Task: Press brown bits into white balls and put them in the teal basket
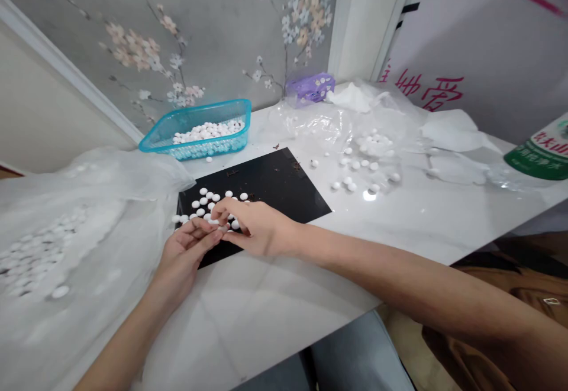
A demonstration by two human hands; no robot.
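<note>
A black mat (pixel 275 184) lies on the white table, with several small round white pieces (pixel 203 191) on its left part. Over the mat's near left side, my left hand (pixel 184 252) and my right hand (pixel 252 225) meet at the fingertips. The left thumb and fingers pinch a small white piece at its edge. The right thumb and forefinger close on the same spot; part of what they grip is hidden behind the fingers. More white pieces lie just beyond both hands.
A blue plastic basket (pixel 195 149) of white pieces stands behind the mat. Clear plastic bags with more pieces lie left (pixel 110 172) and right (pixel 319 125). A purple packet (pixel 310 88) is at the back; a green-labelled bottle (pixel 539 154) is far right.
</note>
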